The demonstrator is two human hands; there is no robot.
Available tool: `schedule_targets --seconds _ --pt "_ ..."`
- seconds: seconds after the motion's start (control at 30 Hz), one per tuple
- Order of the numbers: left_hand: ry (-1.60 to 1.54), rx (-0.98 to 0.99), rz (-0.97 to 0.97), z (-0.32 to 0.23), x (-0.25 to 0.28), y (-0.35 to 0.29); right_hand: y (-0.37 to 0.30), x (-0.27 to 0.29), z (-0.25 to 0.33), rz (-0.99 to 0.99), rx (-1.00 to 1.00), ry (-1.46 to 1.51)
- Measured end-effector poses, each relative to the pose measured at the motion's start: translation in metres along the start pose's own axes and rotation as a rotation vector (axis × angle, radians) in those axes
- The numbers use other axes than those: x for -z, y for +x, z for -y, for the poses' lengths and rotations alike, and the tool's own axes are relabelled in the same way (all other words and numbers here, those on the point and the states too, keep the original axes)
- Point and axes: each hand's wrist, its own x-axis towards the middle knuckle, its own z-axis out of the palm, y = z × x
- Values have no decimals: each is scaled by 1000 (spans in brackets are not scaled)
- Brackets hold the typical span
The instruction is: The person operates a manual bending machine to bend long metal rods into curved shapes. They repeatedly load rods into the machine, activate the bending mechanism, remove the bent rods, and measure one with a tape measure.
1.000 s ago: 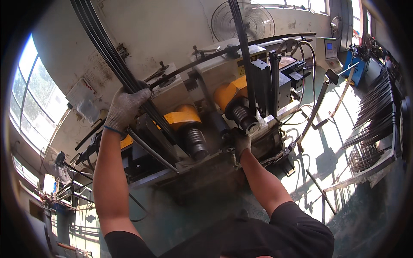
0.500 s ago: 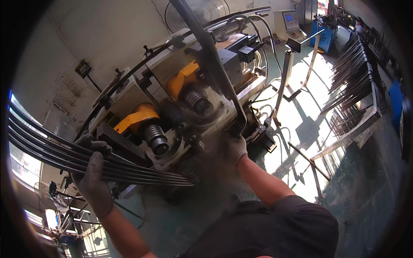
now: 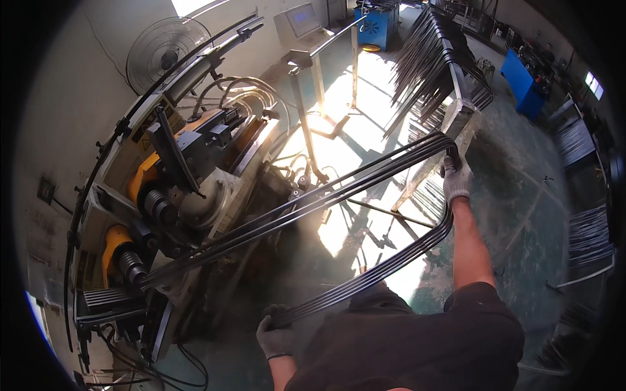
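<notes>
A bundle of several dark metal rods (image 3: 372,173), bent together into a long U, stretches across the view in front of me. My right hand (image 3: 458,177), in a grey-white glove, is wrapped round the bundle at its bend on the right. In a darker grey glove, my left hand (image 3: 275,335) grips the nearer leg of the bundle close to its lower left end. The farther leg slants down left, its tips overlapping the bending machine (image 3: 215,176); whether they touch it I cannot tell.
A rack (image 3: 460,107) hung with many dark bent rods stands at the upper right, with a blue cabinet (image 3: 523,81) beyond it. A round fan (image 3: 168,57) and a control console (image 3: 301,23) are behind the machine. A metal post stand (image 3: 303,117) rises between machine and rack.
The rod bundle has come away from the machine and swung right with my hands. My left hand moved down toward my body; my right hand moved up and right. The view has turned right.
</notes>
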Motion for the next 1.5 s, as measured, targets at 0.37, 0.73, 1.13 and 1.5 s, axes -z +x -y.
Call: schedule_targets --seconds 0.37,0.73,1.13,1.5 --pt "43 509 -321 206 -150 84 300 56 -63 -8 144 -713" --pt "572 162 -259 232 -174 95 457 -7 -120 167 357 -1238" --pt "446 143 -689 248 -18 -2 403 6 -47 347 468 -1408" --pt "763 -169 -792 262 25 -117 214 4 44 804 511 -533"
